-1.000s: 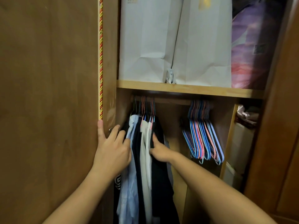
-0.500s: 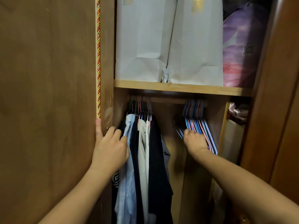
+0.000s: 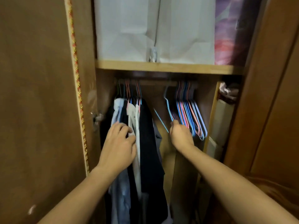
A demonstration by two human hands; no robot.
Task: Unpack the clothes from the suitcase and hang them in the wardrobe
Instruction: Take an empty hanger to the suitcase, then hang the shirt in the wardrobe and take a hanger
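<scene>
Head view shows several garments already hung below the shelf, left hand loosely curled against them, right hand gripping an empty blue hanger, more presumably left.

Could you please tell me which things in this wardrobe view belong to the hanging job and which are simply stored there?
Part of the job:
- light blue hanger, gripped by the right hand
- empty hangers on the rail
- hung clothes, touched by the left hand

Just stored:
- white paper bags on the shelf
- purple bag
- boxes at right
</scene>
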